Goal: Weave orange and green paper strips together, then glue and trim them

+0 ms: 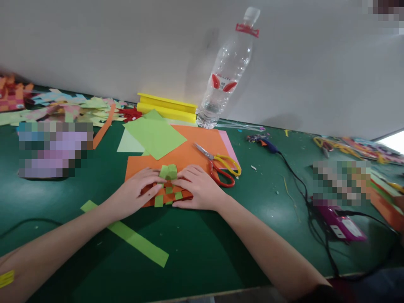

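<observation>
A small piece of woven paper (pixel 169 190), green strips crossing orange ones, lies on orange paper in front of me. My left hand (pixel 143 187) grips its left side, fingertips on a green strip near the top and thumb lower down. From the other side my right hand (pixel 198 187) holds the piece, its fingers on the weave and partly covering the orange strips. Red-and-yellow-handled scissors (pixel 221 164) lie just beyond my right hand, blades apart. Under my left forearm runs a loose green paper strip (pixel 139 244).
Green paper sheets (pixel 154 134) and a yellow folded piece (pixel 167 108) lie at the back beside a tilted-looking plastic bottle (pixel 225 71). Paper scraps (pixel 69 107) pile at left. To the right are a glue gun (pixel 267 143), its cord and a purple power strip (pixel 339 221).
</observation>
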`<state>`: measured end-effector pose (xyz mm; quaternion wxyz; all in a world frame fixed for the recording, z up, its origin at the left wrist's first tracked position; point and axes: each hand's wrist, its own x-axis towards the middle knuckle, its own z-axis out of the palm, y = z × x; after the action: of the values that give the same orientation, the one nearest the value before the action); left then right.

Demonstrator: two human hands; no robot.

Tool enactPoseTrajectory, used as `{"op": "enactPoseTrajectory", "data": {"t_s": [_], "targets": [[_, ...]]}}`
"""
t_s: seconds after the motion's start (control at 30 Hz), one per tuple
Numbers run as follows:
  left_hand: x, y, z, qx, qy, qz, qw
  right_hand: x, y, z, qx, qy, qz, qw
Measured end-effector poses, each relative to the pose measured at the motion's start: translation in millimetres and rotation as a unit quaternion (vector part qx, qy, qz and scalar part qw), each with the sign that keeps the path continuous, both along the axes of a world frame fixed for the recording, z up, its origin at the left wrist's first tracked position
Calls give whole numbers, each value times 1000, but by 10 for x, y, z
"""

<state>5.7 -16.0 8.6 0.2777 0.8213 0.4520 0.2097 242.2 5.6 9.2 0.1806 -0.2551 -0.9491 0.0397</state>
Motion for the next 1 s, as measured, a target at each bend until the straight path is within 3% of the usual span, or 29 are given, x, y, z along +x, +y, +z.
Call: {"op": "enactPoseTrajectory", "data": {"t_s": [0.1, 0.33, 0.57, 0.83, 0.9, 1.0], "targets": [[-3, 16, -6, 18, -9, 3, 1000, -6, -7, 8, -18, 19, -17, 1000], [-25, 17, -31, 60, -12, 23, 998, 11, 13, 15, -89, 87, -158, 980], [-22, -32, -65, 202, -34, 20, 979, 7, 11, -11, -179, 116, -170, 962], [-27, -53, -41, 345, -45, -49, 936, -39, -9, 31, -374, 300, -163, 862], [-22, -69, -17, 349, -49, -67, 933, -54, -19, 37, -367, 336, -150, 855], [-8, -85, 24, 344, -73, -92, 932, -71, -52, 34, -264, 373, -163, 874]]}}
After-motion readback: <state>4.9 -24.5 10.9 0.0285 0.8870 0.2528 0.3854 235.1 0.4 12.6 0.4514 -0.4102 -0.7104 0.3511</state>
